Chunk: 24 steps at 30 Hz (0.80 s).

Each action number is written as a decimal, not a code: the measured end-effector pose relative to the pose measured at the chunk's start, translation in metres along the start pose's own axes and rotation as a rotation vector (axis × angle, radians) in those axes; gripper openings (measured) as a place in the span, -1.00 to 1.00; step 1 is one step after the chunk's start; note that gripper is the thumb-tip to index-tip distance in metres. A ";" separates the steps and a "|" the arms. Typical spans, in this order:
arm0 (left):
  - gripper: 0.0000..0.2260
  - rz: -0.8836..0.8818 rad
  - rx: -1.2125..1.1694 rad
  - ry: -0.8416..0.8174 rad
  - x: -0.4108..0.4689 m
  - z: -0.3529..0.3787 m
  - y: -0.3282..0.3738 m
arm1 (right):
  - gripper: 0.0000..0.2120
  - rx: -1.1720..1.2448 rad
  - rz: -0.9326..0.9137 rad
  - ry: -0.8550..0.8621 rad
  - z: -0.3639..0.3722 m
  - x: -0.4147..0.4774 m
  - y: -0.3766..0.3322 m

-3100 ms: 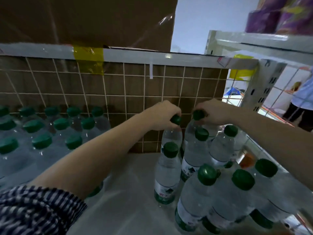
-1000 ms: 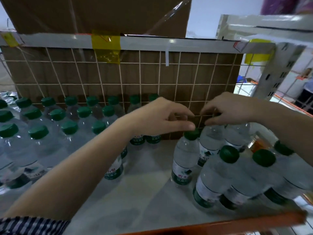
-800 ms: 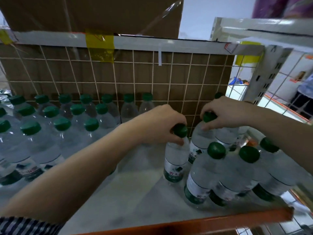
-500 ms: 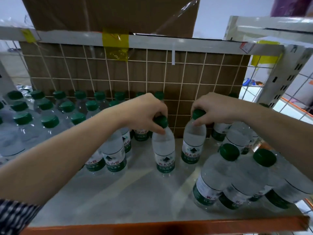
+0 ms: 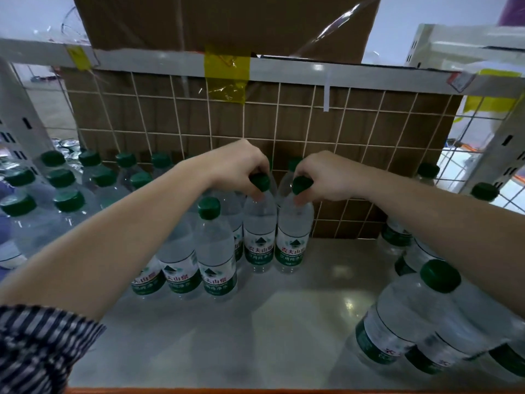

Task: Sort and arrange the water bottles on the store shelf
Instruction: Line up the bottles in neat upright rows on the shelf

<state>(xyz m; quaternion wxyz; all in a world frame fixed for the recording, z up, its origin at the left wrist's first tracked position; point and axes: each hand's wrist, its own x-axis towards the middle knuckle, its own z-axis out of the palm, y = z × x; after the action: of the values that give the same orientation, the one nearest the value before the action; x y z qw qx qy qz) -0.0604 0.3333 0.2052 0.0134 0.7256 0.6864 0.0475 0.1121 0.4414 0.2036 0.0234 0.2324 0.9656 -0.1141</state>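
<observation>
Both hands pinch green caps from above: the left hand (image 5: 241, 169) grips the cap of the left bottle (image 5: 260, 223), the right hand (image 5: 326, 174) that of the right bottle (image 5: 294, 226); both bottles stand directly beneath the hands, long axes upright, touching side by side on the shelf (image 5: 255, 322), just right of the ordered rows (image 5: 181, 251) under the left forearm; the loose cluster (image 5: 412, 308) lies below the right forearm, so the right hand is likely nearer for the next reach; half a second ago the pair stood apart, with a gap to the rows.
</observation>
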 end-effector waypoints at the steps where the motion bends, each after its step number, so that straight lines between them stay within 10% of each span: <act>1: -0.62 -0.001 0.002 0.006 0.002 0.001 0.000 | -0.75 -0.008 0.003 0.001 0.000 0.002 -0.001; 14: -0.59 -0.055 -0.061 0.031 0.001 0.007 0.000 | -0.81 -0.099 0.088 -0.060 -0.001 0.014 -0.004; 24: -0.69 -0.087 0.078 -0.030 0.005 0.005 0.013 | -0.48 0.003 0.148 0.022 0.006 -0.026 -0.006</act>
<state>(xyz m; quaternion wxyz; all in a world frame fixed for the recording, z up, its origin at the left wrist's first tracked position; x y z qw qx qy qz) -0.0464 0.3373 0.2013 -0.0024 0.6958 0.7182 0.0093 0.1319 0.4231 0.2015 0.0207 0.3045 0.9458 -0.1111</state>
